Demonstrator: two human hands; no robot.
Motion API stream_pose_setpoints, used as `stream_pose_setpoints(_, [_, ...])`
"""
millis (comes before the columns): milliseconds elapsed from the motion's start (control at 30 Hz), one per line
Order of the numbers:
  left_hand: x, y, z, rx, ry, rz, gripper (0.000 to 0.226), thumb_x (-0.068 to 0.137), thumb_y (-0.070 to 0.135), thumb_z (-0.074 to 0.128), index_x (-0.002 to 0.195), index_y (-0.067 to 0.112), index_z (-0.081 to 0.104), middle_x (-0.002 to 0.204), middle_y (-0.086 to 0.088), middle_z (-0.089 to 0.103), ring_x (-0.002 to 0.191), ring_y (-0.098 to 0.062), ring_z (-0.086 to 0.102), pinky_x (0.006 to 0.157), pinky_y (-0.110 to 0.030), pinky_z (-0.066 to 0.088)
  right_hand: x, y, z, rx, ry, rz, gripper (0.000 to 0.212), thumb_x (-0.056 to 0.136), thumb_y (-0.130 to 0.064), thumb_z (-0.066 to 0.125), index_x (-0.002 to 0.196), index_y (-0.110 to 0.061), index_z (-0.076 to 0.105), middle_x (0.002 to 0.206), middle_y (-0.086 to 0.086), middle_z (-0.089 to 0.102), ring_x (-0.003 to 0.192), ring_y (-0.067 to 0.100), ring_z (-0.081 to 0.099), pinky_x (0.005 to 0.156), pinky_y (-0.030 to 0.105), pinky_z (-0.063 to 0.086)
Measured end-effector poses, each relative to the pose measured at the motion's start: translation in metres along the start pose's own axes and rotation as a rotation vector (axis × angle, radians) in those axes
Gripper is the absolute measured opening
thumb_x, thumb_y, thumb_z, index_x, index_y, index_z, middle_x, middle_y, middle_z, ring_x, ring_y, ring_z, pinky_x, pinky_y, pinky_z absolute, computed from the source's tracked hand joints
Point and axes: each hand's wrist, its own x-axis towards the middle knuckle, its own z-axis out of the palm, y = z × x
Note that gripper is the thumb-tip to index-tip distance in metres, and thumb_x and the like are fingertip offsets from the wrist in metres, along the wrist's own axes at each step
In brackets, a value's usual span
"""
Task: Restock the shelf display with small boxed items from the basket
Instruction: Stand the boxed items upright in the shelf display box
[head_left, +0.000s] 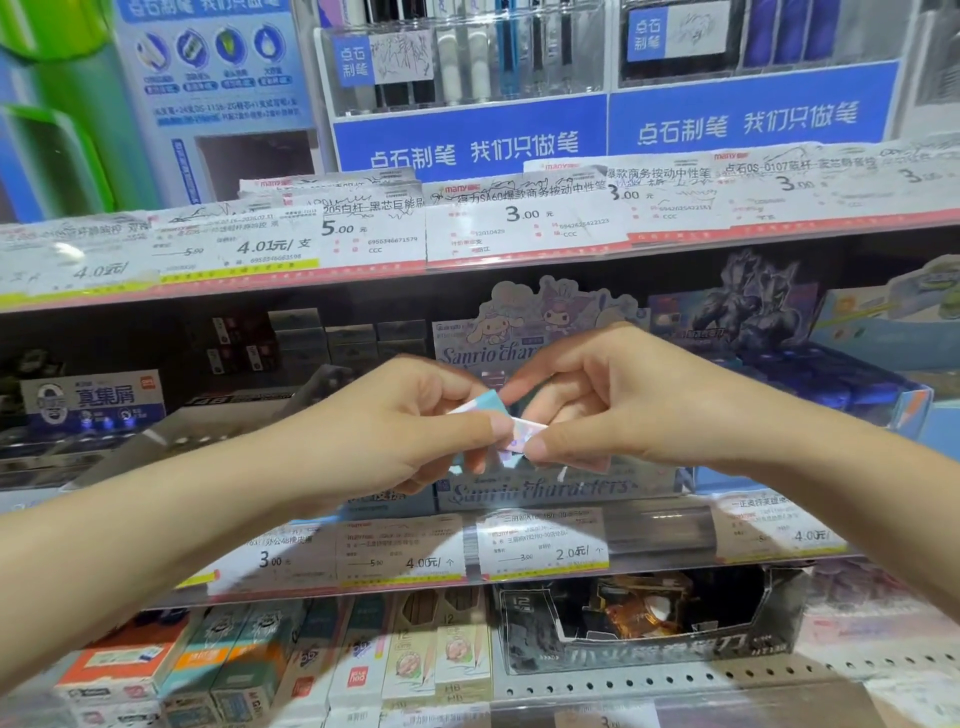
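Pale blue and white, the small boxed item (498, 421) sits pinched between both hands in front of the middle shelf. The left hand (415, 426) grips its left end, the right hand (613, 405) its right end. Just behind stands the Sanrio display box (540, 488), at the shelf's front edge above the price tags (540, 545).

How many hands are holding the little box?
2. The left hand pinches the little box from the left, and the right hand pinches it from the right, in front of the Sanrio display.
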Motion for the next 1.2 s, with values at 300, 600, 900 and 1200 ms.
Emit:
stream_pose_setpoints(300, [-0.003,-0.008,-0.021,0.876,0.194,0.331,0.034,0.079,0.021,0.045,0.106,0.023,0.065,0.100,0.005,0.068,0.088,-0.008,0.062,0.079,-0.030,0.048,0.002,0.011,-0.013,-0.315,0.177,-0.141,0.036,0.084,-0.011,0.062,0.105,-0.039,0.054,0.079,0.000,0.067,0.075,0.029,0.066,0.065,0.029,0.050])
stream_pose_setpoints(600, [0.000,-0.012,-0.027,1.056,0.008,0.130,0.065,0.085,0.013,0.040,0.134,0.055,0.033,0.111,0.006,0.067,0.056,-0.015,0.050,0.062,-0.029,0.049,0.008,0.024,-0.010,-0.263,0.408,-0.216,0.040,0.076,-0.004,0.069,0.089,-0.041,0.059,0.096,-0.006,0.060,0.064,0.010,0.059,0.058,0.009,0.044])
stream_pose_setpoints(900, [0.007,-0.007,-0.035,1.046,-0.064,0.091,0.063,0.084,0.015,0.040,0.130,0.057,0.035,0.106,0.003,0.070,0.059,-0.018,0.055,0.058,-0.030,0.050,0.016,0.033,0.002,-0.256,0.436,-0.261,0.039,0.076,-0.006,0.071,0.079,-0.040,0.053,0.079,-0.004,0.062,0.075,0.013,0.060,0.068,0.028,0.051])
stream_pose_setpoints(1200, [0.007,-0.008,-0.035,1.023,-0.043,0.083,0.064,0.085,0.014,0.041,0.127,0.062,0.037,0.074,-0.001,0.064,0.047,-0.016,0.039,0.048,-0.028,0.038,0.021,0.033,-0.001,-0.222,0.385,-0.293,0.038,0.074,-0.002,0.071,0.079,-0.036,0.057,0.078,-0.004,0.062,0.073,0.012,0.061,0.064,0.013,0.048])
